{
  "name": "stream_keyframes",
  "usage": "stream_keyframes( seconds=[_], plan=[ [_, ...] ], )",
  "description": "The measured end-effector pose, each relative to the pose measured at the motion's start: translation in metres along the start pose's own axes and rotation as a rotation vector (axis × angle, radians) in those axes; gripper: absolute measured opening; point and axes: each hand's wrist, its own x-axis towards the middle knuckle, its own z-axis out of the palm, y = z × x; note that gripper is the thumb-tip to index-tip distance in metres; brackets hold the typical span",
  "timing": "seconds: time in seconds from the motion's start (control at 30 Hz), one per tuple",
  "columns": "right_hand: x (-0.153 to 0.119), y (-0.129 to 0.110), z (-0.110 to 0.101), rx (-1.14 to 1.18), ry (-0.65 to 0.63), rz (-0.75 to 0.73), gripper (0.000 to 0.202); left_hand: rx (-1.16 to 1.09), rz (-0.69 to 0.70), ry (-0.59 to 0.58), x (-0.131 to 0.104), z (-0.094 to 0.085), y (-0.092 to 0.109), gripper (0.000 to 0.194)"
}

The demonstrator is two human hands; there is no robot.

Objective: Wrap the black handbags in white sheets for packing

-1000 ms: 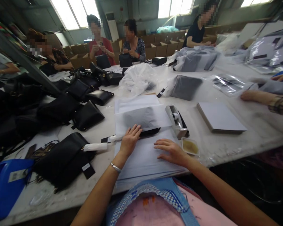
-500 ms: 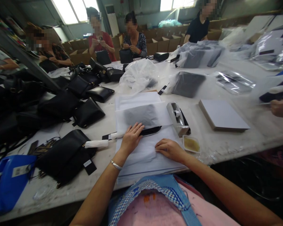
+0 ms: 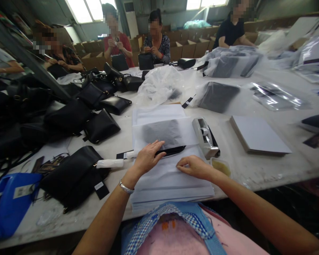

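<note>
A black bag [image 3: 172,151] lies in front of me on a stack of white paper sheets [image 3: 172,194], its upper part under a translucent white sheet [image 3: 162,132]. My left hand [image 3: 150,156] rests flat on the bag's near edge and the sheet, fingers stretched and thumb apart, so open. To its right, my right hand [image 3: 195,167] is closed, thumb and fingertips pinched at the surface of the white paper. A white-wrapped strap part and a dark tag [image 3: 121,156] stick out left of the bag.
A tape dispenser [image 3: 206,138] and a small dish of yellowish stuff [image 3: 220,166] stand to the right, beside a stack of boards [image 3: 260,134]. Black bags [image 3: 74,177] pile up at left, near a blue tape dispenser [image 3: 13,202]. Several co-workers sit across the table.
My left thumb has spread away from the fingers, while that hand stays on the bag. My right fingertips have drawn into a tighter pinch. The view has shifted slightly left.
</note>
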Motion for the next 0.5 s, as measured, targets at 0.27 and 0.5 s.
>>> stream_keyframes(
  seconds=[0.27,0.5],
  plan=[
    [0.012,-0.010,-0.022,-0.055,0.238,-0.024,0.024,-0.054,-0.002,-0.113,0.002,-0.017,0.004,0.056],
    [0.019,-0.027,-0.036,-0.250,0.405,-0.030,0.023,0.085,0.037,-0.169,0.009,-0.023,0.011,0.033]
  ],
)
